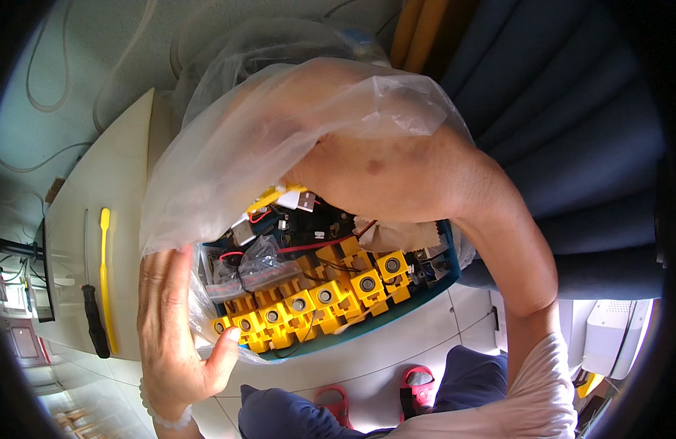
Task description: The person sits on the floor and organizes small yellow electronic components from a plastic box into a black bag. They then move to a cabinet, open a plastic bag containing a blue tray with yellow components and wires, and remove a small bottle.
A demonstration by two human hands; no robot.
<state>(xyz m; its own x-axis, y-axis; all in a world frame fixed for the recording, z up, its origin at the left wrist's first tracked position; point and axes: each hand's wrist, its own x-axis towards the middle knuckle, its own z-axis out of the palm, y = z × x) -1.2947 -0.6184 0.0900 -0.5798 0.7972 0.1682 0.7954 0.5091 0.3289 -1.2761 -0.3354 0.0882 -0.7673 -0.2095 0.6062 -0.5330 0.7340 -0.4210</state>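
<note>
My left hand (176, 324) lies flat against the left side of a teal bin (382, 324), fingers straight along a clear plastic bag (206, 181) and thumb apart, its tip by a yellow plastic block. My right arm bends over the bin's far side, partly under the bag; my right hand is hidden. In the bin stand several yellow plastic blocks (325, 296) with round metal inserts and thin wires. Behind them are a zip bag (255, 280), a USB plug (306, 202), red wires and a piece of beige cloth (398, 236).
On the pale table (69, 285) to the left lie a screwdriver (95, 324) with a black handle and a yellow plastic stick (105, 269). A dark blue curtain-like cloth (563, 137) hangs at the right. White devices (612, 335) stand at the lower right, above the tiled floor.
</note>
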